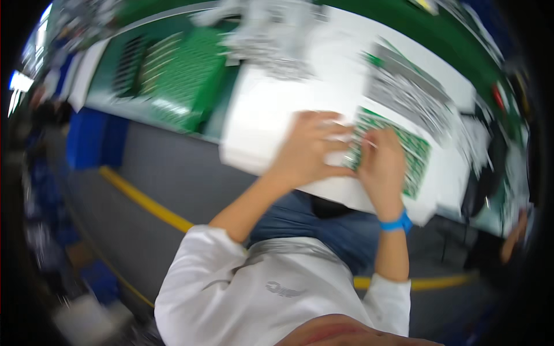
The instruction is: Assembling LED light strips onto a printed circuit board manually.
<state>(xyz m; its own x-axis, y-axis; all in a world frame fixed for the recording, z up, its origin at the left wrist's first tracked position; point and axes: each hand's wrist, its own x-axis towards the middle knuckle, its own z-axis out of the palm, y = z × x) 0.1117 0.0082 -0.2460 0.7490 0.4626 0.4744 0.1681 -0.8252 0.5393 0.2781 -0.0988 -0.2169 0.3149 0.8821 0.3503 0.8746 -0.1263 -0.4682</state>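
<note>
A green circuit board panel (418, 151) with pale patterned parts lies on the white work surface in front of me. My left hand (311, 147) is at the panel's left edge, its fingers spread and curved and its thumb reaching toward the right hand. Over the panel's left part, my right hand (382, 164) has its thumb and fingers drawn together in a pinch. Whatever sits between those fingertips is too small and blurred to make out. A blue wristband (396, 222) circles my right wrist.
Beyond the panel lies a grey tray-like block (407, 95) of blurred metallic parts. Clear plastic bags of small parts (268, 43) stand at the back. Stacked green boards (184, 81) and a dark rack (128, 66) are on the left; a blue bin (95, 138) stands below them.
</note>
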